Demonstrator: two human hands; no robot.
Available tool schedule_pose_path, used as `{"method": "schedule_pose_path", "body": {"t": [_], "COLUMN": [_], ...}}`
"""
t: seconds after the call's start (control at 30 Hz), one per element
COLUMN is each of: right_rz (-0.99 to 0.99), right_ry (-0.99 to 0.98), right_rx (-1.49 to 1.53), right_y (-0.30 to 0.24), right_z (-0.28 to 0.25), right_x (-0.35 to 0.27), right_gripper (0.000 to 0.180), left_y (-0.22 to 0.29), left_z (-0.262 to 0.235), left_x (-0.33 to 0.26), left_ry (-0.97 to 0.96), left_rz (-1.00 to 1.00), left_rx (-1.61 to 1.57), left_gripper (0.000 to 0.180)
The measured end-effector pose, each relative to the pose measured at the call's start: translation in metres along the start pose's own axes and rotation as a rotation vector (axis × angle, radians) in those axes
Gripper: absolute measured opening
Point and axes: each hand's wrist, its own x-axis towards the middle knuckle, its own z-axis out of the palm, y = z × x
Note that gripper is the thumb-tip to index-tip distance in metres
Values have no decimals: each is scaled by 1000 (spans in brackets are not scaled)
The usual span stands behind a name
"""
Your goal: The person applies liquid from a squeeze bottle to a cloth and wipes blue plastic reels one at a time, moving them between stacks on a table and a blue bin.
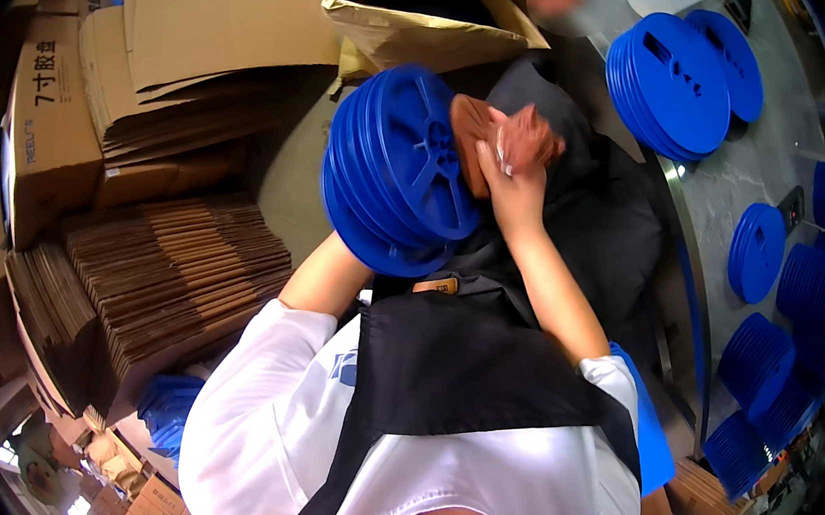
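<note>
I hold a thick stack of blue plastic reels (391, 170) tilted up in front of my chest. My left forearm runs up under the stack, and my left hand is hidden behind it, carrying it. My right hand (518, 158) is raised at the stack's right face. Its blurred fingers are closed on a brown piece (468, 128) pressed against the top reel near the hub. A black apron (462, 363) covers my white shirt below the reels.
Flattened cardboard boxes (170, 272) are piled at left, with a closed carton (48, 139) behind. An open brown paper sack (429, 8) stands ahead. A person in dark clothes (600, 197) sits just past the reels. A metal table (742, 182) at right holds more blue reel stacks (667, 83).
</note>
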Motion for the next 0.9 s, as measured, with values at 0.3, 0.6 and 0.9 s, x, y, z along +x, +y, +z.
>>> {"method": "schedule_pose_path", "body": {"t": [0.3,0.6,0.9], "right_rz": [-472,-61,168], "right_ry": [-51,-64,948], "right_rx": [236,759,1466], "right_y": [-71,17,35], "right_z": [-4,-143,-216], "right_x": [40,-38,34], "right_gripper": [24,56,55], "left_y": [-4,50,97], "left_z": [15,63,185], "left_x": [9,83,241], "left_ry": [-86,-237,-163], "left_rz": [45,299,309], "left_rx": [29,454,1781], "left_gripper": [39,39,25]}}
